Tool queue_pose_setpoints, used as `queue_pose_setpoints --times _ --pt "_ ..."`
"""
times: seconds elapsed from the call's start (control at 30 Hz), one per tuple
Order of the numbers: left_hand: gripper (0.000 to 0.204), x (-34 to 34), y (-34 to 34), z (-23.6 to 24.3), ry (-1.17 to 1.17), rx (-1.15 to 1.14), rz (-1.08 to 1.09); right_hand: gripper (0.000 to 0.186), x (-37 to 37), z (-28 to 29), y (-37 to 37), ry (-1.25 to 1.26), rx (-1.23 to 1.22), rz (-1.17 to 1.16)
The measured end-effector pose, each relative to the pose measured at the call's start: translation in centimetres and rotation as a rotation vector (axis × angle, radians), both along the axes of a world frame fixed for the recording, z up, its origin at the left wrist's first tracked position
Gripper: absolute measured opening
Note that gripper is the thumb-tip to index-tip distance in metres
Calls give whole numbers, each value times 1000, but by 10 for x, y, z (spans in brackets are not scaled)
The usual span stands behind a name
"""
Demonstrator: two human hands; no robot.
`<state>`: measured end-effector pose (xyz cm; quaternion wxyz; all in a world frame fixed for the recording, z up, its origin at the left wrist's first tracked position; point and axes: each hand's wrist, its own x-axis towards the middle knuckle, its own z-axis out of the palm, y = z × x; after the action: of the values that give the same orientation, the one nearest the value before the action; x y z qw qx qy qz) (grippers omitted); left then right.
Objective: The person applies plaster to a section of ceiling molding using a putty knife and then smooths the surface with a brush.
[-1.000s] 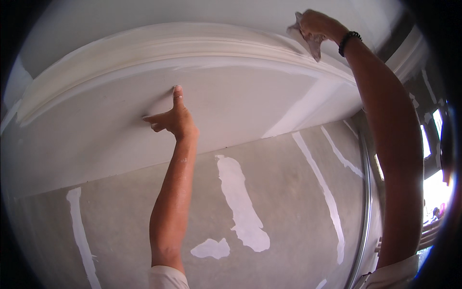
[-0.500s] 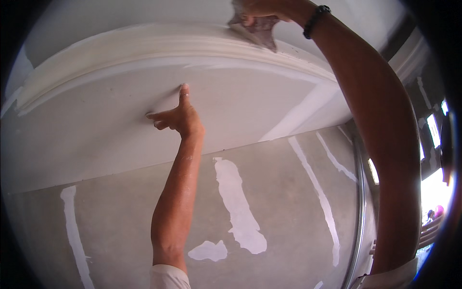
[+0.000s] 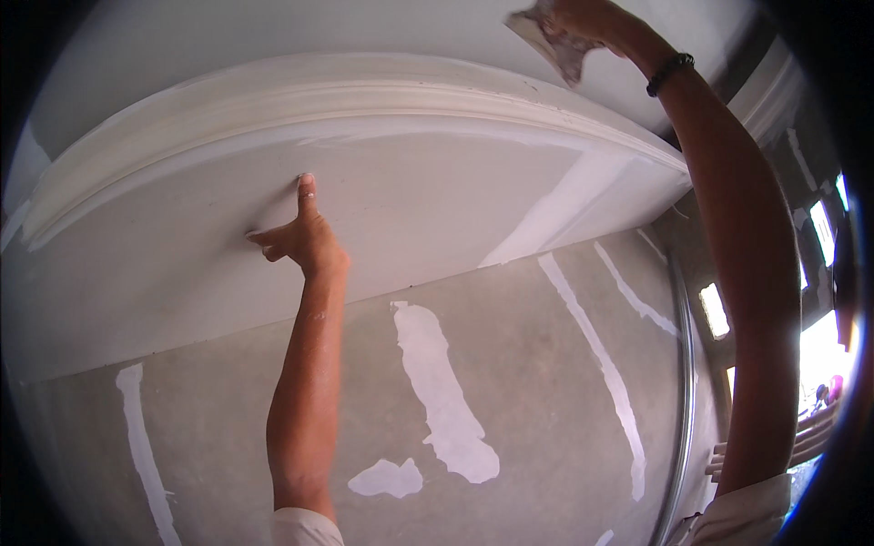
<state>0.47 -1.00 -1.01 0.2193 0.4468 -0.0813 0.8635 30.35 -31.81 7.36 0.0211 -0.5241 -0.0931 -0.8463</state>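
Above the pale cornice moulding [image 3: 364,96], my right hand [image 3: 596,23] grips a creased brownish-grey sheet [image 3: 557,45] with pale patches, which looks like sandpaper. The sheet appears beyond the moulding's upper edge; whether it touches the surface behind it I cannot tell. My left hand [image 3: 305,232] is raised to the smooth grey-white panel [image 3: 401,209] below the moulding. Its thumb points up and its fingers are spread, with the tips at the panel. A dark beaded bracelet [image 3: 670,75] circles my right wrist.
Beyond the panel's edge, a grey wall surface [image 3: 528,364] bears white filler streaks [image 3: 442,391]. A metal pipe [image 3: 681,400] runs along its right side. Farther right, bright openings [image 3: 715,311] and a stack of rails [image 3: 815,432] show behind my right forearm.
My right hand has carried the sheet from the moulding to the right and upward, past its upper edge. My left hand appears farther left and slightly lower, as the whole view has shifted too.
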Motion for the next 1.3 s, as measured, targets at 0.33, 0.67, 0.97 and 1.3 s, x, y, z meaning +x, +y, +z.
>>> queue_pose_setpoints --times 0.33,0.67,0.97,1.3 --pt "130 -10 10 4 -1 -69 20 28 45 19 51 493 -57 931" --pt "124 -8 10 6 -63 -39 64 19 -127 -7 38 284 -311 1005" --pt "128 -11 8 6 -5 -93 26 14 -307 -19 38 199 -453 989" --pt "128 1 5 8 5 -63 36 14 -259 -37 3 -92 -766 1766"
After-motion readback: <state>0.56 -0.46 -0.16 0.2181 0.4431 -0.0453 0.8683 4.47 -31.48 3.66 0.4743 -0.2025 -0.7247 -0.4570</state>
